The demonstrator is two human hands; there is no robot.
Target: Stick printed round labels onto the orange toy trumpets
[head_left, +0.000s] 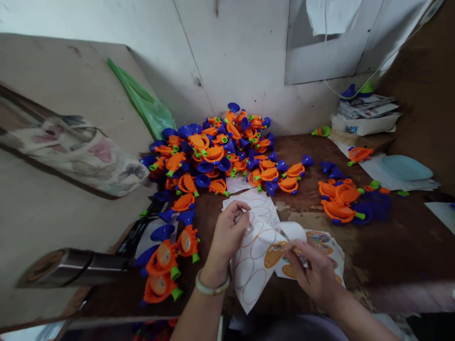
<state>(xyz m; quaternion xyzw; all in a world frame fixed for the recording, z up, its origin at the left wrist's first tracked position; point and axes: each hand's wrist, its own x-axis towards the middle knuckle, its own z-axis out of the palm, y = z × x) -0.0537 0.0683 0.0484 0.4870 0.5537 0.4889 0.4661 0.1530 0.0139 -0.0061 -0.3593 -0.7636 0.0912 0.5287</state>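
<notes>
Head view: near the surface front edge, left hand pinches sheet, right hand orange sticker; I judge peeling in hand; gentle lift needed next.

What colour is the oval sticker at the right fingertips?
The sticker is mostly orange, clearest in the head view.

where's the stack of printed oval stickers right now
In the head view, the sticker stack lies on the brown table right of centre, partly hidden by the right hand, just below the small orange toy cluster.
</notes>
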